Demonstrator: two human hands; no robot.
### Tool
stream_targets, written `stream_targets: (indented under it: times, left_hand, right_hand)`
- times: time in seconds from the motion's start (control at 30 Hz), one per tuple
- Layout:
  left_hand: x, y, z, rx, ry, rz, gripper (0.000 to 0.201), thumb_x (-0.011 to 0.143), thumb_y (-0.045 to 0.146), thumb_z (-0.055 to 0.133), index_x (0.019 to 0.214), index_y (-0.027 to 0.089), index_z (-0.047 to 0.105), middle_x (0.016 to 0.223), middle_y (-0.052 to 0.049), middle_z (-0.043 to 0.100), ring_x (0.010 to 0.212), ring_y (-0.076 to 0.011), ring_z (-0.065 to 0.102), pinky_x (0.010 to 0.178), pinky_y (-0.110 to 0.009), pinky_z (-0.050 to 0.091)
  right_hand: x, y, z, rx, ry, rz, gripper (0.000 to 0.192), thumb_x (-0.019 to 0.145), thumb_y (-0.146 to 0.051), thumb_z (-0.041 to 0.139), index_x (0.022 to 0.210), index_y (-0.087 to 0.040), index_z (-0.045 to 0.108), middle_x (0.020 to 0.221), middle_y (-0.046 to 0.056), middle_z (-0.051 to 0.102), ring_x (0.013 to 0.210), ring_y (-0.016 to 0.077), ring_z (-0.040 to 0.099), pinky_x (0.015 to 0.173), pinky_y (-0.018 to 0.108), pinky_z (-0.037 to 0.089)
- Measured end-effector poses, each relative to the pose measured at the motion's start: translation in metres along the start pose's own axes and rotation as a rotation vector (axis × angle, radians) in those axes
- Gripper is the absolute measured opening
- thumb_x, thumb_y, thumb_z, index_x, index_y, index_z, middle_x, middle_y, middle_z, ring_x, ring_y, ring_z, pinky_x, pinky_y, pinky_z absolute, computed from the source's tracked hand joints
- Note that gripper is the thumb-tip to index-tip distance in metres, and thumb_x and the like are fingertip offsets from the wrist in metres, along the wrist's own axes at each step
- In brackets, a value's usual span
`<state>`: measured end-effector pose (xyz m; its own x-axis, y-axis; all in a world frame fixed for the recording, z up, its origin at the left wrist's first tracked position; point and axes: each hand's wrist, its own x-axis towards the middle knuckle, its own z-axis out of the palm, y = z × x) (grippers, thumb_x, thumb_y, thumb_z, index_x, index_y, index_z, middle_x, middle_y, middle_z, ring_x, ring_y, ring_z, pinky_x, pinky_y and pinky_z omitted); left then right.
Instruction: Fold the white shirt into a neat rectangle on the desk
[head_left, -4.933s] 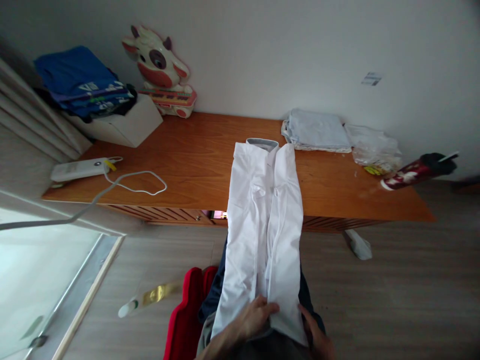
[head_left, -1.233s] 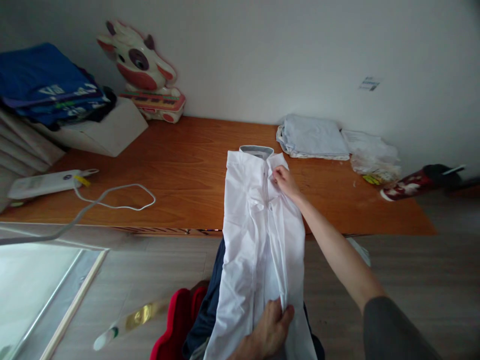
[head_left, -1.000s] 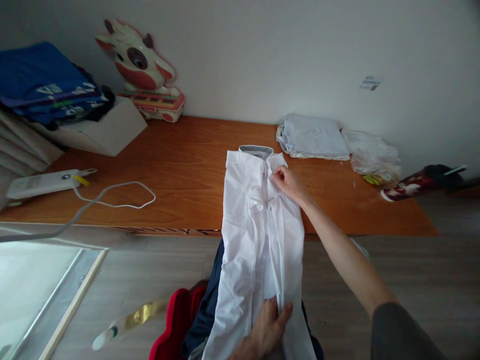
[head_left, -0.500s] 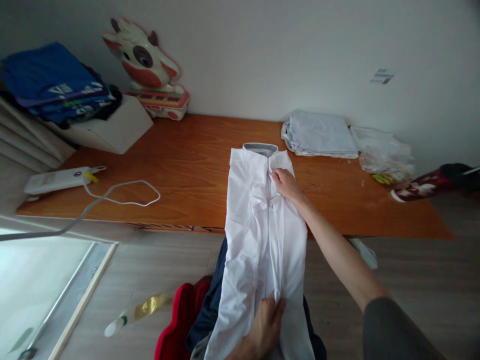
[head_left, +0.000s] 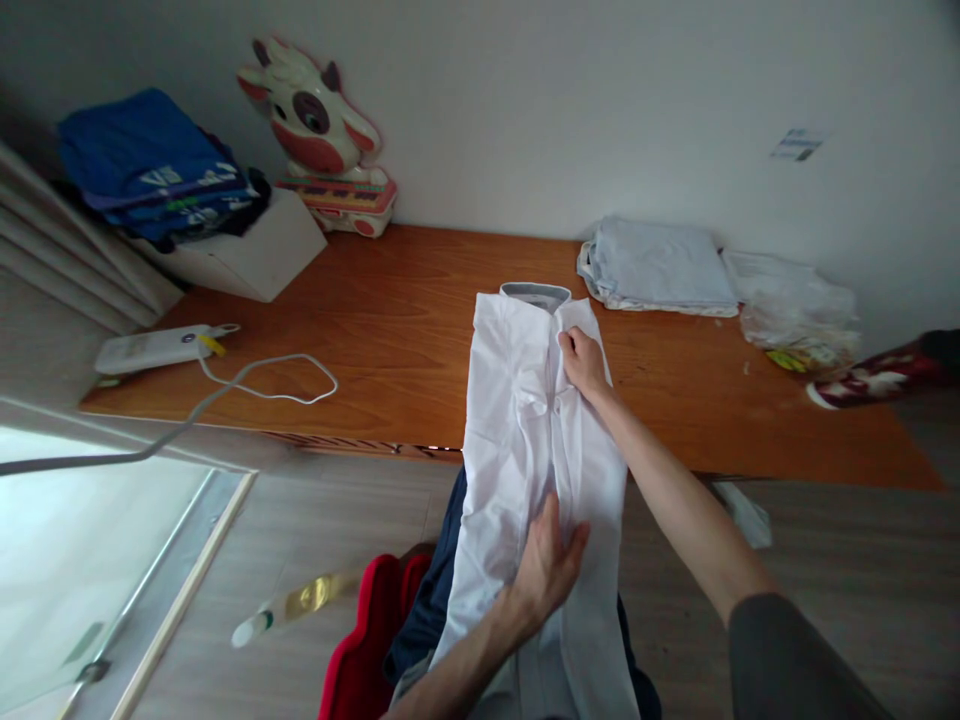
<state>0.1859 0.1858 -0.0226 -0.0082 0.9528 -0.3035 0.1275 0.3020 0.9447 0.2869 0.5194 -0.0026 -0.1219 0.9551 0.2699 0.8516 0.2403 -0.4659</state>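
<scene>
We have the right grip (head_left: 583, 362) closed on the front opening of the white garment (head_left: 499, 430), just below its collar (head_left: 536, 292). The left grip (head_left: 551, 565) is wide, thumb apart from the fingers, over the garment's middle; we cannot tell whether it presses on the fabric.

We judge the governing relation to be this: the garment's long axis runs from the worktop (head_left: 390, 330), across its front edge, towards our body. The collar lies just beyond the right grip, the nearer hand to it; the lower length passes beneath the left grip.

Along the rear edge, right of the collar, we locate folded pale cloth (head_left: 660, 262), with a plastic bag (head_left: 799, 305) beside it. Near the rear left corner, blue clothing (head_left: 154, 150) rests on a white box (head_left: 266, 250); we cannot read its white lettering reliably. The print on the wall label (head_left: 799, 145) is too small to read.
</scene>
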Motion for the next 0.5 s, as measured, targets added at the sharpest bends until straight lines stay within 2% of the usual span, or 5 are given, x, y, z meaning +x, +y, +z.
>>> stream_targets:
  times: [0.07,0.17,0.3,0.4,0.5]
  left_hand:
    - [0.017,0.017,0.0,0.035,0.001,0.099,0.06,0.102,0.043,0.062,0.154,0.016,0.046,0.143,-0.017,0.066,0.134,-0.0312,0.063,0.116,-0.05,0.05]
    - [0.044,0.046,-0.003,0.036,0.028,0.214,0.057,0.104,0.038,0.061,0.154,0.019,0.042,0.141,-0.018,0.066,0.132,-0.0302,0.065,0.111,-0.049,0.054]
    - [0.079,0.082,-0.011,0.119,0.057,0.306,0.062,0.105,0.036,0.061,0.159,0.02,0.034,0.136,-0.019,0.068,0.132,-0.0331,0.065,0.107,-0.052,0.055]
    - [0.098,0.099,-0.016,0.244,0.067,0.351,0.05,0.106,0.029,0.056,0.153,0.021,0.042,0.135,-0.018,0.068,0.122,-0.0338,0.07,0.104,-0.054,0.057]
    - [0.109,0.104,-0.021,0.383,0.067,0.364,0.034,0.106,0.018,0.049,0.139,0.021,0.057,0.129,-0.015,0.071,0.108,-0.0315,0.074,0.099,-0.051,0.059]
  right_hand:
    - [0.002,0.004,-0.002,0.086,0.016,0.024,0.04,0.111,-0.047,0.031,0.097,-0.025,0.061,0.092,0.008,0.075,0.09,0.0266,0.069,0.079,0.034,0.048]
    - [0.011,0.003,-0.008,0.127,-0.018,0.05,0.035,0.106,-0.054,0.046,0.118,-0.024,0.059,0.091,0.006,0.076,0.09,0.0276,0.071,0.079,0.034,0.049]
    - [0.037,-0.008,-0.018,0.043,-0.059,0.066,0.055,0.099,-0.059,0.059,0.139,-0.021,0.054,0.094,0.009,0.078,0.095,0.0323,0.072,0.082,0.038,0.05]
    - [0.056,-0.013,-0.018,-0.04,-0.044,0.058,0.053,0.1,-0.06,0.059,0.135,-0.02,0.061,0.099,0.012,0.079,0.096,0.0323,0.071,0.084,0.039,0.05]
    - [0.068,-0.007,-0.009,0.023,-0.002,0.025,0.037,0.103,-0.055,0.054,0.111,-0.021,0.069,0.096,0.011,0.077,0.093,0.0295,0.069,0.085,0.037,0.049]
